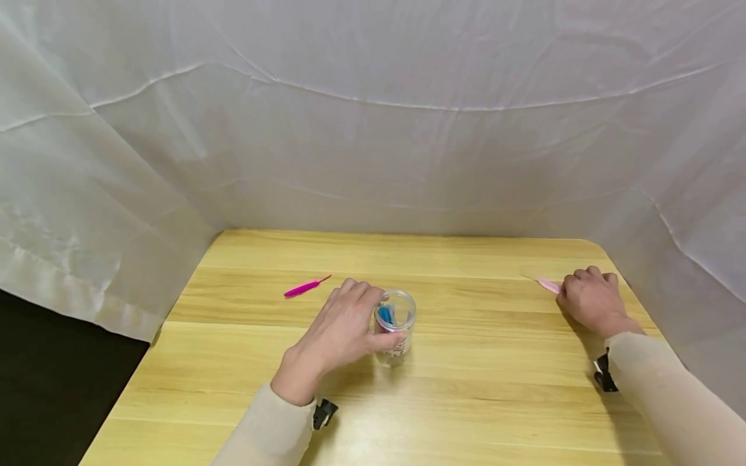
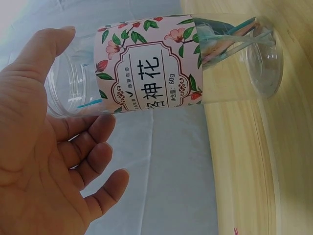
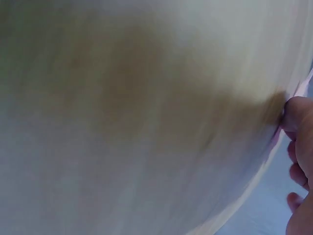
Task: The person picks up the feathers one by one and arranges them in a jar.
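A clear plastic jar with a floral label stands open-topped on the wooden table; blue sticks are inside it. My left hand cups it from the left. In the left wrist view the thumb lies along the jar, while the fingers of that hand are relaxed and apart from it. At the far right, my right hand is curled over one end of a pale pink stick lying on the table. The right wrist view is blurred, showing only fingers against the wood.
A magenta stick lies loose on the table, left of the jar. White cloth walls in the table at the back and both sides. Dark floor shows past the left edge.
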